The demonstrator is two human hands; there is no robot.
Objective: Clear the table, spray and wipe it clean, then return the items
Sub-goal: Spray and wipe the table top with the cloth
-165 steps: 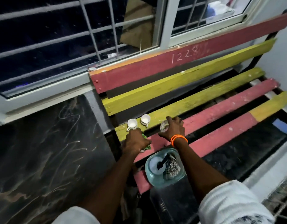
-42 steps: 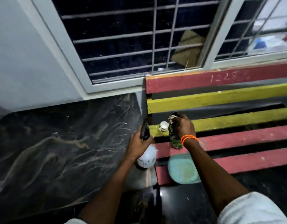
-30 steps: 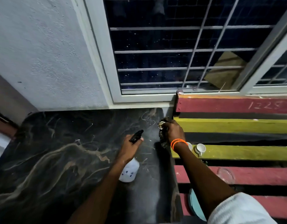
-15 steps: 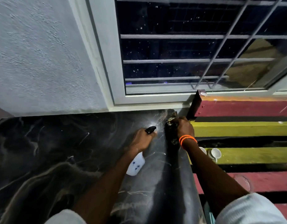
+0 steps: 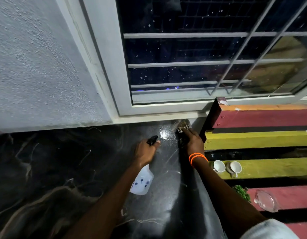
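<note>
The black marble table (image 5: 63, 169) fills the lower left, with a wet shiny patch near its far right corner. My left hand (image 5: 145, 151) grips a white spray bottle (image 5: 142, 181) by its black trigger head, nozzle aimed at that corner. My right hand (image 5: 192, 142), with orange bands at the wrist, presses a dark patterned cloth (image 5: 183, 128) onto the table by the window sill. On the bench to the right stand two white cups (image 5: 219, 166), a glass dish (image 5: 265, 200) and a small green plant piece (image 5: 241, 191).
A red and yellow slatted bench (image 5: 261, 140) butts against the table's right edge, its dark metal end post (image 5: 209, 118) close to my right hand. A barred window (image 5: 201, 62) and a rough grey wall (image 5: 37, 66) rise right behind the table.
Both hands have moved from the bench over to the table's far right corner. The cloth has gone further toward the sill and a wet sheen now shows there.
</note>
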